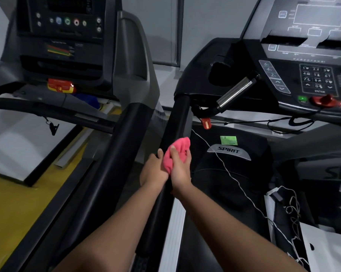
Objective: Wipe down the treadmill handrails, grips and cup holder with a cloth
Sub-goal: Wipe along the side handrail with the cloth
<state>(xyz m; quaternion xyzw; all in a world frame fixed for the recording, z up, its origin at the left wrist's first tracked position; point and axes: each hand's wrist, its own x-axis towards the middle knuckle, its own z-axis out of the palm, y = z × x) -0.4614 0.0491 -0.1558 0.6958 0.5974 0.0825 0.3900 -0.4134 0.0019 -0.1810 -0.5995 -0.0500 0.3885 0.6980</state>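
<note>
Both hands [166, 169] clasp pink cloth [176, 152] — against black handrail [178, 118].

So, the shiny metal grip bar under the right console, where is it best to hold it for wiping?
Wrap the pink cloth around the chrome grip's middle, coming from below-left. It is a bare tilted cylinder, and its upper end meets the console.

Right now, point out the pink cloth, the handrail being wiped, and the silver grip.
Cloth [178, 152]: head view, on the bunched pink fabric above the thumb.
Handrail [180, 114]: head view, on the black padded rail above the cloth.
Silver grip [235, 93]: head view, on the middle of the metal sleeve.
</note>
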